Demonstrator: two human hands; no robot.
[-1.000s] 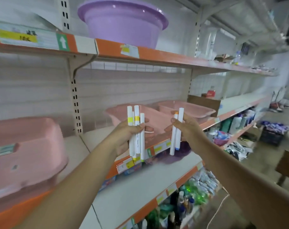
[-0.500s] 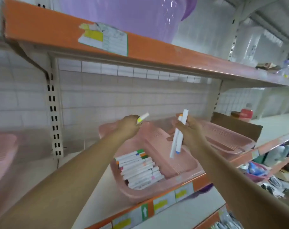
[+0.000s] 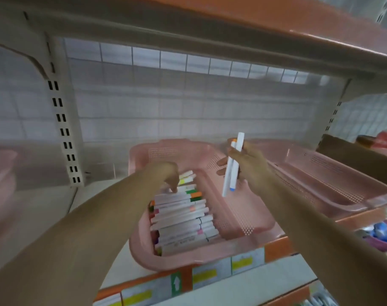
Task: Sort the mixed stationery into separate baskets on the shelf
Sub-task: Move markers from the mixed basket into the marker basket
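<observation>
Left hand (image 3: 168, 176), fingers curled down, grip unclear, tidies marker row (image 3: 181, 219) in centre pink basket (image 3: 243, 217); right hand (image 3: 247, 166) clamps two markers (image 3: 231, 171) upright, likely awaiting placement.

So we've got our left hand (image 3: 169, 176) down in the near pink basket (image 3: 239, 219), fingertips (image 3: 173, 189) touching the top of the stack of white markers (image 3: 181, 219) lying side by side along its left half. Coloured caps show on those: green, orange, pink, yellow. Our right hand (image 3: 249, 166) is up over the right half of that basket, closed around two white markers (image 3: 231, 171) held nearly upright, one with a blue tip at the bottom and an orange bit at the top. A second pink basket (image 3: 334, 184) sits just to the right on the same shelf (image 3: 212, 274), which has an orange front edge with yellow labels.
</observation>
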